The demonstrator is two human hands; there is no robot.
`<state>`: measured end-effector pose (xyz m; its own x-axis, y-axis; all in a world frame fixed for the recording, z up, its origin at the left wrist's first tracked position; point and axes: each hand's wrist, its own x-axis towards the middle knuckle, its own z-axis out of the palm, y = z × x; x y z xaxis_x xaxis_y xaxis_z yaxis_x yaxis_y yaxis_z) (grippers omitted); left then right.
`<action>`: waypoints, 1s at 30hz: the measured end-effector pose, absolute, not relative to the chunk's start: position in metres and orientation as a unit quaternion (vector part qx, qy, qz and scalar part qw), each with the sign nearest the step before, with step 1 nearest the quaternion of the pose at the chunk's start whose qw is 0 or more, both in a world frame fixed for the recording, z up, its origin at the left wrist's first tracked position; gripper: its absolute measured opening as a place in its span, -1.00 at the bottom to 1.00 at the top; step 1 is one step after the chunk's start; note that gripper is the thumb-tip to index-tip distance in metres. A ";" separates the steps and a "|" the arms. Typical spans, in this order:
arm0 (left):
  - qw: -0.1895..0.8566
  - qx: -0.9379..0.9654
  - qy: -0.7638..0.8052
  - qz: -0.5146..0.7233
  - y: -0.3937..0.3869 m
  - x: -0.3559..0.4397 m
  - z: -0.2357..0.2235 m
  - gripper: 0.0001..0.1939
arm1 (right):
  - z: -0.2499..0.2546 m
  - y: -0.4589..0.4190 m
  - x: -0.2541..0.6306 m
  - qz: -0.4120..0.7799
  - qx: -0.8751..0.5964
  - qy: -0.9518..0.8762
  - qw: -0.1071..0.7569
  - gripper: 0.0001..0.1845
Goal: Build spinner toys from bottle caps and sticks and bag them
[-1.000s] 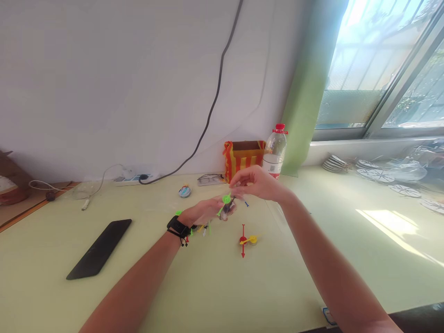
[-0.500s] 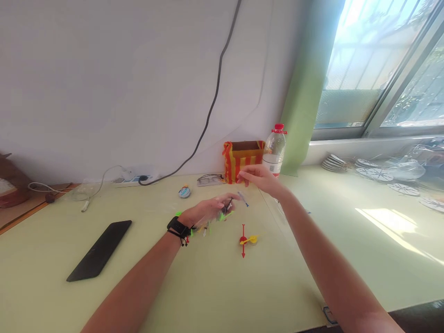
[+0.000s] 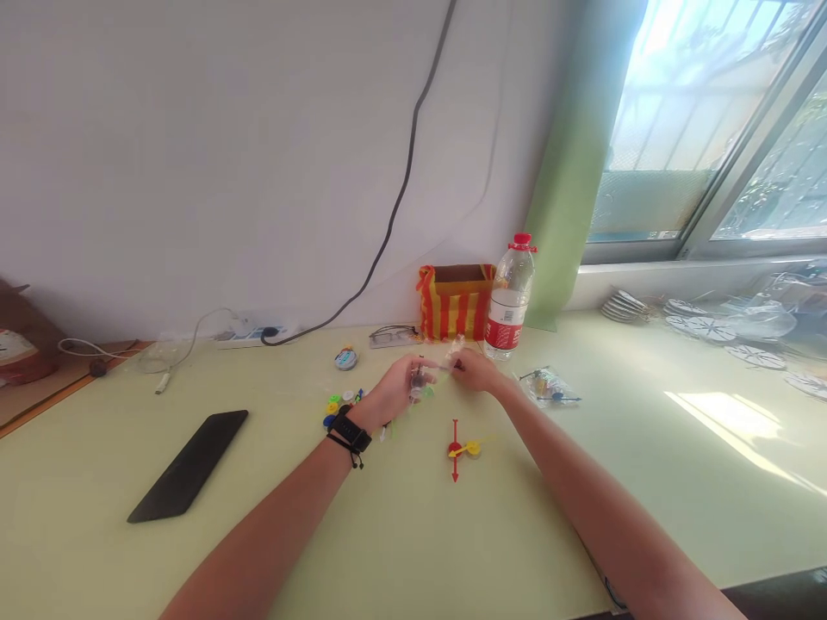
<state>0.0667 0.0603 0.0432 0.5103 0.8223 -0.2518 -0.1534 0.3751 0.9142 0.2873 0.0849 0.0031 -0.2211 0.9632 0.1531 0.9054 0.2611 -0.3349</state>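
Note:
My left hand (image 3: pixel 391 389), with a black watch (image 3: pixel 350 429) at the wrist, is closed around a small clear plastic bag (image 3: pixel 421 385); its contents are too blurred to name. Facing it, my right hand (image 3: pixel 478 370) pinches crinkled clear plastic, seemingly part of the same bag. Small colored plastic pieces (image 3: pixel 333 406), some round and some arrow-shaped, lie beside and partly under my left wrist. Nearer me rest a red double-ended arrow piece (image 3: pixel 455 469) and a yellow arrow piece (image 3: pixel 474 449), overlapping each other.
A striped box (image 3: pixel 456 306) and a red-capped bottle (image 3: pixel 507 301) stand against the wall. Another clear bag with small parts (image 3: pixel 549 387) lies right of my right forearm. A black flat slab (image 3: pixel 190 465), a round tin (image 3: pixel 345 358) and stacked patterned discs (image 3: pixel 624 306) are on the table.
My right hand has come down toward my left and now pinches the plastic. My left wrist has shifted slightly right, uncovering more colored pieces. The second bag at right is now plainly visible.

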 end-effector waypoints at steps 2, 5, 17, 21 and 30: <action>0.763 0.419 0.359 0.336 0.061 0.067 0.045 -0.79 | 0.005 0.088 0.297 0.121 -0.592 -0.762 0.232 -0.90; 0.775 0.406 0.348 0.337 0.061 0.068 0.046 -0.85 | 0.013 0.091 0.313 0.167 -0.584 -0.726 0.324 -0.87; 0.739 0.476 0.393 0.269 0.043 0.072 0.039 -0.42 | 0.083 0.068 0.348 0.259 -0.506 -0.619 0.542 -0.63; 0.739 0.516 0.364 0.235 0.034 0.071 0.043 -0.08 | 0.098 0.056 0.340 0.277 -0.474 -0.635 0.543 -0.45; 0.645 0.617 0.323 0.314 0.043 0.078 0.027 -0.41 | 0.114 0.049 0.322 0.171 -0.500 -0.683 0.504 -0.83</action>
<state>0.0775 0.0428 0.0274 0.5940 0.8040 -0.0283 -0.0066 0.0400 0.9992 0.3219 0.0485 0.1137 0.0081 0.8554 0.5179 0.5101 0.4419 -0.7379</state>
